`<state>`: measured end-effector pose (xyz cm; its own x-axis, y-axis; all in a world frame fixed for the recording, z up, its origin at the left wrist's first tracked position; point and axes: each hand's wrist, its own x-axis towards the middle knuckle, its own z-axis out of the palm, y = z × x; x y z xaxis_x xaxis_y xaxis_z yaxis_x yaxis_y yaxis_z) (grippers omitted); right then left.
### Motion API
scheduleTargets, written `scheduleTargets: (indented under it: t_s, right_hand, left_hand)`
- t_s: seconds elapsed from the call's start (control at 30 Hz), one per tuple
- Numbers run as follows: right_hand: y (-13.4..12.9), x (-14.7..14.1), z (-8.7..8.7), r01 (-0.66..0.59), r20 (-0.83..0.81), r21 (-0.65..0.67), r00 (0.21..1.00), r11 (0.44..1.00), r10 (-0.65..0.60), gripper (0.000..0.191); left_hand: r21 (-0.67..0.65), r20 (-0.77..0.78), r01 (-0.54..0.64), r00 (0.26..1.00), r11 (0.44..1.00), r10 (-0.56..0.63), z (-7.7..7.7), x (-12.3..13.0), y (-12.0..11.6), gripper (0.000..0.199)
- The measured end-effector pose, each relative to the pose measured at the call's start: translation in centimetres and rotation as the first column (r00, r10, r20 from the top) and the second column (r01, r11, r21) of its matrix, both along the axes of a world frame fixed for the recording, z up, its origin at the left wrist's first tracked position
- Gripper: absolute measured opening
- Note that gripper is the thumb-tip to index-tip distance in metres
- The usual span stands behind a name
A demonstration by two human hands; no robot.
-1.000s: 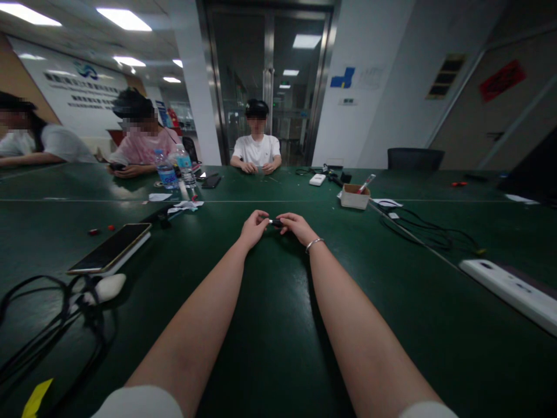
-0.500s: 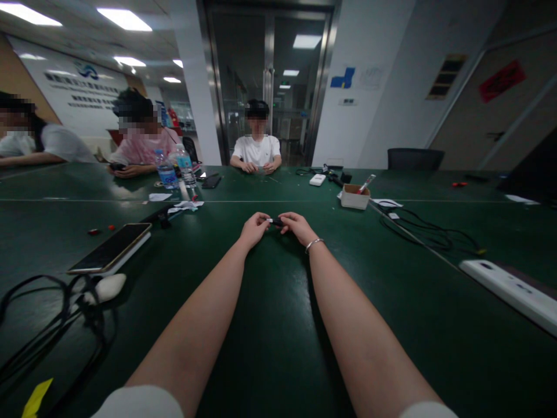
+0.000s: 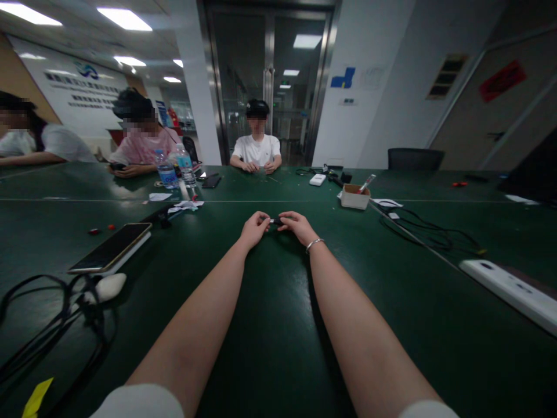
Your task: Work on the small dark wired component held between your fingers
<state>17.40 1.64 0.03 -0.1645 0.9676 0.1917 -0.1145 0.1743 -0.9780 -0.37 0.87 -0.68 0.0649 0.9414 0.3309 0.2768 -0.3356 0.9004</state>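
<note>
Both of my hands meet over the green table [image 3: 278, 325], at its middle. Between them is a small black USB stick [image 3: 277, 221] with a pale, silvery end pointing left. The fingers of my right hand [image 3: 298, 226] pinch its black body. At the silvery end, the thumb and fingers of my left hand [image 3: 255, 229] are closed; their tips hide part of that end. Whether a separate cap sits in the left fingertips is too small to tell.
Left of my arms lie a phone [image 3: 111, 248] on a white box, a white mouse [image 3: 108, 287] and black cables [image 3: 39, 325]. Bottles [image 3: 167, 169], a small box [image 3: 354, 197] and a power strip [image 3: 509, 290] are farther out. A person [image 3: 256, 148] sits opposite; others sit left.
My fingers have shifted very slightly around the USB stick, and a little less of its silvery end shows. My arms and the things on the table stay in place.
</note>
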Motion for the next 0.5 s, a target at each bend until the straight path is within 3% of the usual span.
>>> scheduleTargets:
  t_s: [0.2,0.5]
  right_hand:
    - [-0.01,-0.01,0.09,-0.005,0.003,-0.018,1.000,1.000,0.005,0.016]
    - [0.08,-0.02,0.05,0.009,0.020,-0.027,1.000,1.000,-0.009,0.016]
  left_hand:
    - [-0.020,0.022,0.034,0.999,0.999,-0.033,0.14,0.07,-0.18,0.018]
    - [0.010,-0.016,-0.011,1.000,1.000,0.012,-0.04,-0.05,0.11,0.020]
